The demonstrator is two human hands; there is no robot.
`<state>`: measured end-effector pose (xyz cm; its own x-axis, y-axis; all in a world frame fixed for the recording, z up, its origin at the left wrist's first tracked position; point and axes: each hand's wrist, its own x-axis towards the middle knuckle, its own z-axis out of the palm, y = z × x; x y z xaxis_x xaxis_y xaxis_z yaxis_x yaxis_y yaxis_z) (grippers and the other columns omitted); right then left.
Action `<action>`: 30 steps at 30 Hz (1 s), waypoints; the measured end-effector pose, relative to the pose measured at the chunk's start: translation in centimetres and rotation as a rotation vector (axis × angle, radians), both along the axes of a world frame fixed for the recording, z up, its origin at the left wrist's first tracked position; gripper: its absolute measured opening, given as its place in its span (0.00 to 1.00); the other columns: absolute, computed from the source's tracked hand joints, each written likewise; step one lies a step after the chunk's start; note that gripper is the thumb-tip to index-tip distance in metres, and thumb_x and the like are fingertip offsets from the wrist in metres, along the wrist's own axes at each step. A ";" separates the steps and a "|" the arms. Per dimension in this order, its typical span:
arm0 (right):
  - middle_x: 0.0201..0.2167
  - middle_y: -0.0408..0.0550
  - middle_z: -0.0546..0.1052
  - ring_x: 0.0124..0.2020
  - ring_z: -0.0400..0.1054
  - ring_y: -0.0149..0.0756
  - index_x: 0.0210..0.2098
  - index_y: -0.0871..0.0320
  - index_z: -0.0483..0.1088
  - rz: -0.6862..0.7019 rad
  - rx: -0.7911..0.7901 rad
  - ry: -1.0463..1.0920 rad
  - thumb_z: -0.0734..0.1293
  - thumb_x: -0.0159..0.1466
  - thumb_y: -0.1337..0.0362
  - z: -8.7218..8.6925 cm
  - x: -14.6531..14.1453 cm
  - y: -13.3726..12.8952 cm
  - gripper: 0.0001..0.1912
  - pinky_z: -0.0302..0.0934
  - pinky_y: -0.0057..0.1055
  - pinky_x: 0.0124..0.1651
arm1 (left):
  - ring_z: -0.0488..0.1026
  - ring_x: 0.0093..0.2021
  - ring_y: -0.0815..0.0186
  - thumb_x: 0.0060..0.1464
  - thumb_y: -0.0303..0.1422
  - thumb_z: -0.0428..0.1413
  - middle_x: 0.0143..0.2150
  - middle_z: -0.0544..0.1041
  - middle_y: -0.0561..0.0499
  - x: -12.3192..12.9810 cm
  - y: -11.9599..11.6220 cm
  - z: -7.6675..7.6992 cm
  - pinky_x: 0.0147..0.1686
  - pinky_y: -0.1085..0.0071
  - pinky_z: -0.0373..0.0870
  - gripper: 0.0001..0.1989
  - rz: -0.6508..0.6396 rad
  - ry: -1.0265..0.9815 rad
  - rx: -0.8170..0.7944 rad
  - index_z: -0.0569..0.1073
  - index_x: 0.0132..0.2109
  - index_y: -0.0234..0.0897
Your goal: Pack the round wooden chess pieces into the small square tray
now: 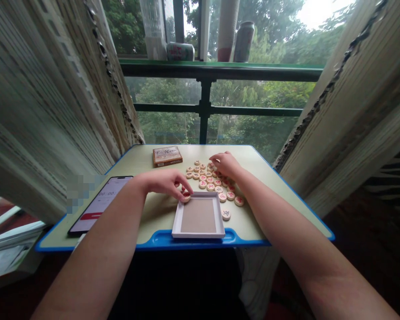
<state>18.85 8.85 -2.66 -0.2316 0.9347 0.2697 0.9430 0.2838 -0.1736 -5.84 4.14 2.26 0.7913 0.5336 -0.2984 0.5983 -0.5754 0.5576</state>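
Left hand (164, 181): pinches a round, pale, wood-like disc (186, 198) between thumb and fingers, at the eleven o'clock corner of a shallow rectangular tray with white walls and brown floor (198, 217); cannot tell about grip on a second disc (176, 184) under the fingers.
Pinched disc: seems light, stiff and sturdy, perhaps smooth enough to slip; best taken by the rim.
White-walled tray: looks light and easily nudged; best steadied by a side wall.
Loose round discs with red or dark marks (210, 187): lie close together from twelve to two o'clock of the tray, with one apart at three.
Right hand (225, 163): bends loosely over the far discs at one o'clock; cannot tell about a grip.
Cream tabletop with blue edging (138, 164): bears a dark-rimmed rectangular smartphone (100, 200) at nine and a flat brown box (167, 155) at eleven.
Pale patterned curtain (53, 80): hangs at ten.
Green-barred window (205, 93): stands at twelve.
Second pale curtain (336, 111): hangs at two.
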 end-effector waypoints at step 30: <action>0.30 0.42 0.78 0.29 0.68 0.27 0.32 0.58 0.75 0.327 -0.289 0.379 0.68 0.53 0.68 2.6 -3.9 -3.8 0.06 0.58 0.22 0.32 | 0.68 0.35 0.66 0.44 0.48 0.55 0.33 0.75 0.51 0.3 0.5 -1.3 0.35 0.73 0.61 0.21 0.257 -0.153 -0.049 0.76 0.36 0.36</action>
<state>14.97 5.06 -0.04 -0.4578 0.8789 0.1339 0.6714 0.4405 -0.5960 -5.53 4.61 0.94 0.6699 0.7101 -0.2168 0.6280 -0.3860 0.6757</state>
